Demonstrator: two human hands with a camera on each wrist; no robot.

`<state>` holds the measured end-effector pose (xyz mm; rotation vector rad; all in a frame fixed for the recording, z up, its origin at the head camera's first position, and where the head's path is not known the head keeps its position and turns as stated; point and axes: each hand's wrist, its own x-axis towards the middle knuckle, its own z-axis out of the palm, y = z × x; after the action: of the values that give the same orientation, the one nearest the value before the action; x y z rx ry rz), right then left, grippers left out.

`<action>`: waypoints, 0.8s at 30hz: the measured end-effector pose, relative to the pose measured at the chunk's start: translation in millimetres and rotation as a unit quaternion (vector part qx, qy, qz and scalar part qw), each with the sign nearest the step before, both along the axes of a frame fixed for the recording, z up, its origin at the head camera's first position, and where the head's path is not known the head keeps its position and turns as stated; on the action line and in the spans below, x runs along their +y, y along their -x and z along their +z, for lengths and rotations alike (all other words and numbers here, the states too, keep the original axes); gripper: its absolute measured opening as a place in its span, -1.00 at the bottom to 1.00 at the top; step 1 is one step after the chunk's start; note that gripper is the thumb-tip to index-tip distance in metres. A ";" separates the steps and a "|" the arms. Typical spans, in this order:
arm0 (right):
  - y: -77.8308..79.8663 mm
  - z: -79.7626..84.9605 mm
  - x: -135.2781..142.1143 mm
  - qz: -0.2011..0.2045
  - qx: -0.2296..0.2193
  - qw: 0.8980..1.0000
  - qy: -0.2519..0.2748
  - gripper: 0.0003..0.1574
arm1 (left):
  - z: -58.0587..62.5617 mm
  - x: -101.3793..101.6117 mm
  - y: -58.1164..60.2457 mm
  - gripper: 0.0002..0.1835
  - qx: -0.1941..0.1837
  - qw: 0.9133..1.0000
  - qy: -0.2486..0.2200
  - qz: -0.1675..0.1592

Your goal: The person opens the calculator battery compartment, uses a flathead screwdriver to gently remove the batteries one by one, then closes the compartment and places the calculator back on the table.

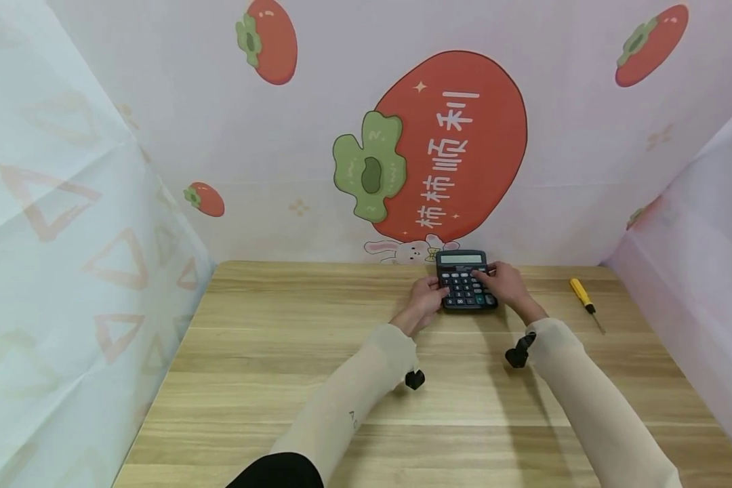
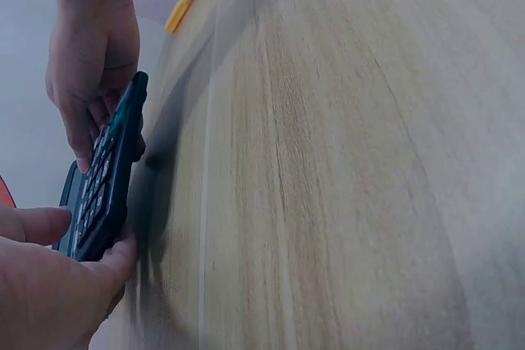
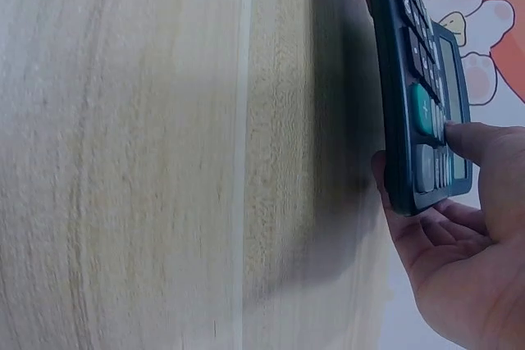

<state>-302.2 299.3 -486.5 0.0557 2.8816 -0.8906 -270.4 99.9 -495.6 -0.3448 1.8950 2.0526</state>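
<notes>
A black calculator point(image 1: 467, 281) with a grey display is held between both hands near the table's back edge. In the wrist views it is lifted off the wood, casting a shadow below. My left hand point(image 1: 425, 299) grips its left side, thumb on the face and fingers underneath, as the left wrist view shows. At the opposite side my right hand point(image 1: 508, 282) pinches it, with the thumb point(image 3: 472, 141) on the keys and the fingers behind. A green key point(image 3: 422, 110) shows in the right wrist view.
A screwdriver point(image 1: 581, 295) with a yellow handle lies at the right of the wooden table point(image 1: 268, 359). Behind the table rises a printed cloth point(image 1: 317, 135) with red persimmons. More cloth hangs at the left and right sides.
</notes>
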 end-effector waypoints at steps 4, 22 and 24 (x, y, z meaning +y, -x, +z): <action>-1.9 1.7 -3.4 0.009 0.011 1.000 0.005 -0.19 | 2.6 -2.9 -1.6 -0.53 0.001 0.999 0.038 0.009; -23.0 8.6 -25.5 0.029 0.061 0.998 0.008 -0.22 | 4.7 -36.0 -16.9 -0.56 0.036 0.996 0.075 0.023; -25.2 9.4 -28.6 0.031 0.069 0.997 0.007 -0.23 | 5.2 -41.0 -18.7 -0.56 0.038 0.997 0.070 0.020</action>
<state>-277.0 270.7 -477.0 -0.1006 2.9845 -0.9373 -251.7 58.9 -490.4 -0.3449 2.0998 1.9892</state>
